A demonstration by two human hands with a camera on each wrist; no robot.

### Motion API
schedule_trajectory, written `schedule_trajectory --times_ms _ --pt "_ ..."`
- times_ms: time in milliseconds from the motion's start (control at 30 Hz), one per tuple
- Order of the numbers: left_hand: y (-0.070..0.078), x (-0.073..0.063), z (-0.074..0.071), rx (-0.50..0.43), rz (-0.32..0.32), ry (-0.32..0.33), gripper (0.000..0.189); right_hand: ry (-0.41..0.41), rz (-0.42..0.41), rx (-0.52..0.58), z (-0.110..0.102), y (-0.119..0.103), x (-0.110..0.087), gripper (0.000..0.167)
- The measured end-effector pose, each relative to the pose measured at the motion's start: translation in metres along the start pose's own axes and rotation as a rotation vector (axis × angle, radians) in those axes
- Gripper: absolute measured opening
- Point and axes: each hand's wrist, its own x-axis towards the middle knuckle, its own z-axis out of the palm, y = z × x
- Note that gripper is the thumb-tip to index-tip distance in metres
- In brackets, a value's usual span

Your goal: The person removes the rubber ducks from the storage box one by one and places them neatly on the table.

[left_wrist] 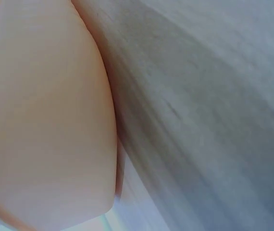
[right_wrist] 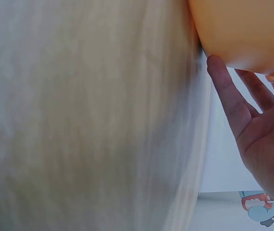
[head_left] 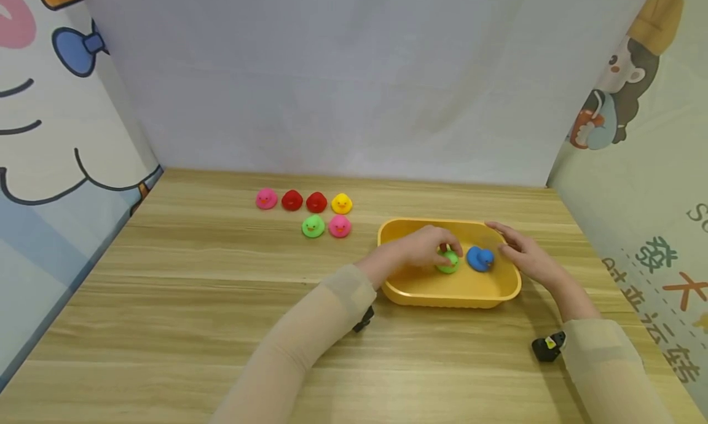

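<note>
My left hand (head_left: 428,246) reaches over the left part of a yellow plastic basin (head_left: 442,302), fingers curled around a light green rubber duck (head_left: 449,263) inside it. Just right of that duck, a blue rubber duck (head_left: 480,259) sits on the basin floor. At the basin's right end is my right hand (head_left: 528,255), its fairly straight fingers resting against the rim. From the right wrist, the same hand (right_wrist: 267,130) shows fingertips at the basin's outer wall (right_wrist: 247,33). The basin wall (left_wrist: 50,115) fills the left of the left wrist view; the left hand is hidden there.
Behind and left of the basin stand several more ducks: a pink one (head_left: 267,198), two red ones, a yellow one (head_left: 342,204), a green one (head_left: 313,226) and another pink one (head_left: 340,226). A pale curtain (head_left: 343,92) hangs behind the wooden table (head_left: 193,301).
</note>
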Motion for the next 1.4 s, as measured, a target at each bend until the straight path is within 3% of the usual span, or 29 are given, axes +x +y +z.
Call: schedule_trajectory --times_ms 400,600,1000,1400 --pt "0.008 -0.010 -0.006 0.037 -0.027 0.020 0.025 0.008 -0.004 -0.020 0.000 -0.003 -0.002 0.049" --pt "0.014 -0.017 -0.012 0.035 -0.038 0.063 0.024 0.010 0.004 -0.053 -0.001 -0.002 -0.002 0.049" --pt "0.027 -0.036 -0.034 0.027 -0.069 0.120 0.023 0.009 -0.004 -0.022 -0.001 -0.001 -0.002 0.049" --pt "0.042 -0.053 -0.054 0.012 -0.059 0.177 0.022 0.021 -0.009 -0.063 0.000 -0.003 -0.003 0.048"
